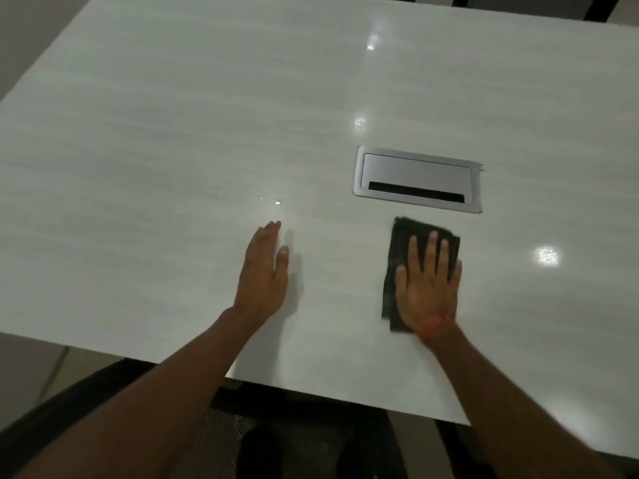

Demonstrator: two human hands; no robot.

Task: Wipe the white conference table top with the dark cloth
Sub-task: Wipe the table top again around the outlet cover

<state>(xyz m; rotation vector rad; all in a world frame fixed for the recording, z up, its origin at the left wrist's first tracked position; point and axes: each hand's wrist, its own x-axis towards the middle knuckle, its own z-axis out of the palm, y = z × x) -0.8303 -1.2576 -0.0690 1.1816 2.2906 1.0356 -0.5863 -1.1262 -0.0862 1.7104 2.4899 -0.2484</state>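
Table edge: white table top [173, 133] near edge below both wrists.
Cable hatch [416, 179]: just beyond dark cloth [397, 243].
Right hand [427, 288]: fingers spread, pressing cloth flat.
Left hand [264, 271]: flat, fingers together, on bare top.

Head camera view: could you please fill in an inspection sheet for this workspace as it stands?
Surface: white conference table top, glossy, with ceiling-light reflections.
Job's things: dark cloth, folded, lying flat just in front of the cable hatch.
Clutter: nothing seen.
Hands: right hand presses flat on the cloth, fingers spread; left hand is open, fingers straight, at the table top.
Cables: none seen; silver cable hatch lid closed, with a dark slot.
Surroundings: dark chair below the near edge.
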